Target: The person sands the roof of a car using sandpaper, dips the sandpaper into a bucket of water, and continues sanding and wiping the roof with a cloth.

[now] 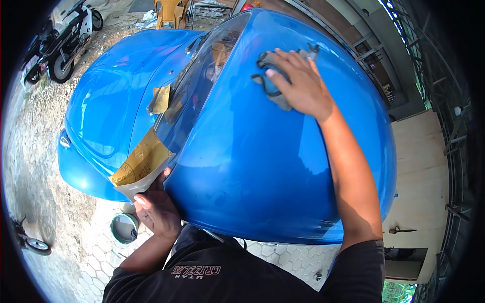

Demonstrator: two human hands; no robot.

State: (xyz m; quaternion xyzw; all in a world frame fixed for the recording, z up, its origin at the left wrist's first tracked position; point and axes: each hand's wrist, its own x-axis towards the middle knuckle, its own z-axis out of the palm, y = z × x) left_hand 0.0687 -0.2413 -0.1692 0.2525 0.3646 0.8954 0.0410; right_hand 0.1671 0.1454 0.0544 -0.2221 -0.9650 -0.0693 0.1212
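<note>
A blue rounded car roof (262,151) spreads out in front of me. On its far part my right hand (299,85) lies over a crumpled grey-blue cloth (275,93), fingers bent across it and pressing it to the paint. My left hand (157,209), low by the near roof edge, pinches a bent sheet of sandpaper (144,164) with a tan printed back and a grey side. A smaller tan piece of sandpaper (161,99) rests at the base of the windshield (207,70).
The car's blue hood (108,111) extends to the left. A bucket of water (124,228) stands on the paving below my left arm. Parked motorcycles (63,43) are at the far left, and a yellow chair (171,12) at the back. A wooden panel (419,177) rises at the right.
</note>
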